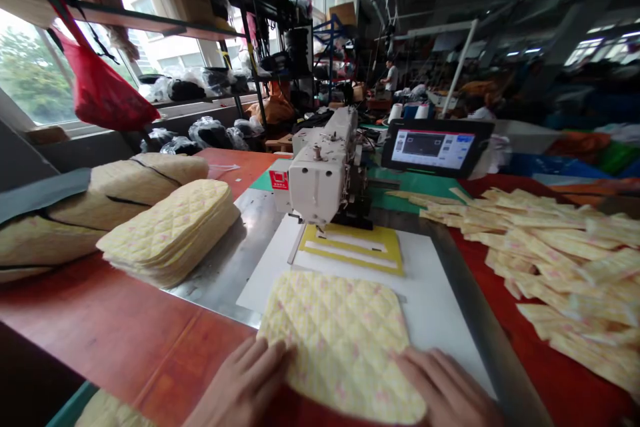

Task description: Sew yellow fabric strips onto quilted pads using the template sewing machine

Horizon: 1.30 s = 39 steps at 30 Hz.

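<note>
left hand (240, 383): open, fingers flat on quilted yellow fabric panel (340, 347) | right hand (447, 390): open, pressing panel's lower right edge, no grip | panel: on white sheet (430, 300), near sewing machine (320, 173)

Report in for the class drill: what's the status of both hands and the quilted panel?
Quilted yellow panel on white board. Left hand and right hand open, flat on its edges. Yellow clamp plate under sewing machine, just beyond.

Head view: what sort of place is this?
Probably a textile sewing workshop: a white industrial sewing machine, a control screen, a quilted yellow panel and piles of cut fabric strips.
</note>
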Tool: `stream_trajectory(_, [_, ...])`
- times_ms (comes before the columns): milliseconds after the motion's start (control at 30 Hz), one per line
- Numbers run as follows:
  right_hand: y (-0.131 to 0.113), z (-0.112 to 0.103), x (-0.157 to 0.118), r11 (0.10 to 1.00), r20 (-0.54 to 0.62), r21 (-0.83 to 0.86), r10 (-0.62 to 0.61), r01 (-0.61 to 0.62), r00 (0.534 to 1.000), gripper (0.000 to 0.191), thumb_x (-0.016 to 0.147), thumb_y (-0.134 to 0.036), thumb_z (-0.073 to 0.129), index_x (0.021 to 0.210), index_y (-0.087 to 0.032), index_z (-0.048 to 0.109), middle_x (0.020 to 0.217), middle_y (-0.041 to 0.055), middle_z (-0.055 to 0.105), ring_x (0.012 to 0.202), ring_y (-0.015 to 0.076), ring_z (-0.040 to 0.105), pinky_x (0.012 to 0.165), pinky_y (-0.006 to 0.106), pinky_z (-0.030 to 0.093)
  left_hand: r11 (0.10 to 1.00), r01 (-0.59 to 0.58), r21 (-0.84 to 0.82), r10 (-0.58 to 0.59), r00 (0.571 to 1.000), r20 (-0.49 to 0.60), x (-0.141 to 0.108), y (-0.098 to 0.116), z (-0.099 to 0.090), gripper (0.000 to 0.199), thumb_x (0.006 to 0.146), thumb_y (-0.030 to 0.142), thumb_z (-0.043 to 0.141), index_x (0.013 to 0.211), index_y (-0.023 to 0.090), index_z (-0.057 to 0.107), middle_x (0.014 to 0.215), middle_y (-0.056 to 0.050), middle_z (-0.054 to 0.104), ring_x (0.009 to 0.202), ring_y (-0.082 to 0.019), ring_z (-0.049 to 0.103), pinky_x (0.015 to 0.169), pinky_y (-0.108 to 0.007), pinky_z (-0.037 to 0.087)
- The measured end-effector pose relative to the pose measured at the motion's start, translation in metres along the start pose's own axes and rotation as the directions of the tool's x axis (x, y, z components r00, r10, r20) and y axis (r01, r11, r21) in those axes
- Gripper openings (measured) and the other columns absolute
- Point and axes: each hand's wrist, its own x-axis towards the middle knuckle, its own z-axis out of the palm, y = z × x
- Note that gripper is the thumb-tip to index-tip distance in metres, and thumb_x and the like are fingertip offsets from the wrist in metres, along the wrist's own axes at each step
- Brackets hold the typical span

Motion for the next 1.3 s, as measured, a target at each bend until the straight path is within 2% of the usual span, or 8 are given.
stream_trajectory(100, [0.018, 0.018, 0.011, 0.99, 0.004, 0.008, 0.142, -0.142, 0.99, 0.056, 0.081, 0.005, 0.035, 0.119, -0.022, 0.065, 0.107, 0.0041, 0.075, 0.093, 0.0202, 0.073, 0.083, 0.032, 0.058, 0.996, -0.037, 0.082, 0.037, 0.999, -0.006, 0.044, -0.031, 0.013, 0.034, 0.103, 0.013, 0.043, 0.133, 0.014, 0.059, 0.104, -0.013, 0.074, 0.072, -0.022, 0.067, 0.061, -0.035, 0.058])
stream_trajectory(267, [0.042, 0.038, 0.031, 0.952, 0.018, -0.049, 0.305, -0.303, 0.952, 0.049, 0.087, 0.002, 0.042, 0.126, -0.021, 0.061, 0.123, 0.008, 0.068, 0.106, 0.023, 0.07, 0.089, 0.034, 0.059, 0.99, 0.133, -0.041, -0.13, 0.988, 0.083, 0.095, -0.057, 0.057, 0.028, 0.099, 0.005, 0.044, 0.113, 0.018, 0.064, 0.107, -0.01, 0.07, 0.092, -0.021, 0.07, 0.08, -0.032, 0.06])
stream_trajectory(467, [0.049, 0.041, 0.036, 0.98, 0.025, -0.009, 0.198, -0.198, 0.98, 0.03, 0.098, -0.002, 0.043, 0.103, -0.019, 0.066, 0.099, 0.0067, 0.069, 0.095, 0.0219, 0.07, 0.088, 0.036, 0.058, 0.946, 0.225, -0.235, -0.231, 0.973, 0.001, 0.092, -0.055, 0.068, 0.023, 0.104, 0.013, 0.043, 0.108, 0.017, 0.065, 0.111, -0.011, 0.07, 0.1, -0.021, 0.07, 0.089, -0.033, 0.06])
stream_trajectory(667, [0.062, 0.055, 0.038, 0.973, 0.069, 0.035, 0.225, -0.228, 0.972, 0.041, 0.096, 0.001, 0.041, 0.124, -0.014, 0.066, 0.123, 0.0116, 0.071, 0.11, 0.0231, 0.071, 0.097, 0.037, 0.06, 0.917, 0.271, -0.293, -0.28, 0.96, 0.011, 0.098, -0.067, 0.073, 0.026, 0.102, 0.015, 0.046, 0.117, 0.017, 0.067, 0.121, -0.013, 0.069, 0.11, -0.023, 0.069, 0.095, -0.036, 0.06])
stream_trajectory(800, [0.062, 0.052, 0.038, 0.97, 0.067, 0.04, 0.235, -0.238, 0.97, 0.038, 0.099, -0.003, 0.045, 0.127, -0.016, 0.068, 0.122, 0.0097, 0.072, 0.109, 0.0216, 0.07, 0.1, 0.035, 0.057, 0.883, 0.322, -0.342, -0.331, 0.943, 0.032, 0.096, -0.068, 0.075, 0.029, 0.104, 0.016, 0.044, 0.123, 0.019, 0.065, 0.128, -0.012, 0.068, 0.115, -0.022, 0.068, 0.1, -0.035, 0.058])
stream_trajectory(1000, [0.07, 0.051, 0.039, 0.946, 0.022, -0.052, 0.322, -0.321, 0.946, 0.026, 0.104, -0.016, 0.052, 0.108, -0.021, 0.077, 0.092, 0.0062, 0.066, 0.083, 0.0172, 0.065, 0.076, 0.028, 0.053, 0.93, 0.281, -0.239, -0.289, 0.957, 0.001, 0.096, -0.066, 0.071, 0.027, 0.103, 0.017, 0.047, 0.118, 0.021, 0.068, 0.114, -0.011, 0.068, 0.1, -0.022, 0.067, 0.084, -0.036, 0.059])
stream_trajectory(1167, [0.073, 0.054, 0.033, 0.931, 0.104, 0.036, 0.358, -0.363, 0.928, 0.028, 0.107, -0.019, 0.048, 0.12, -0.022, 0.073, 0.098, 0.0037, 0.066, 0.081, 0.012, 0.066, 0.072, 0.022, 0.048, 0.915, 0.323, -0.239, -0.327, 0.945, 0.027, 0.098, -0.065, 0.066, 0.026, 0.103, 0.018, 0.046, 0.116, 0.019, 0.068, 0.104, -0.01, 0.066, 0.092, -0.021, 0.064, 0.08, -0.034, 0.056])
stream_trajectory(1300, [0.073, 0.055, 0.032, 0.924, 0.111, 0.043, 0.374, -0.381, 0.921, 0.031, 0.107, -0.021, 0.046, 0.121, -0.022, 0.074, 0.087, 0.0025, 0.062, 0.075, 0.0118, 0.064, 0.071, 0.022, 0.048, 0.881, 0.406, -0.244, -0.397, 0.914, 0.085, 0.099, -0.064, 0.066, 0.025, 0.104, 0.024, 0.046, 0.107, 0.018, 0.07, 0.096, -0.009, 0.065, 0.082, -0.018, 0.064, 0.073, -0.029, 0.052])
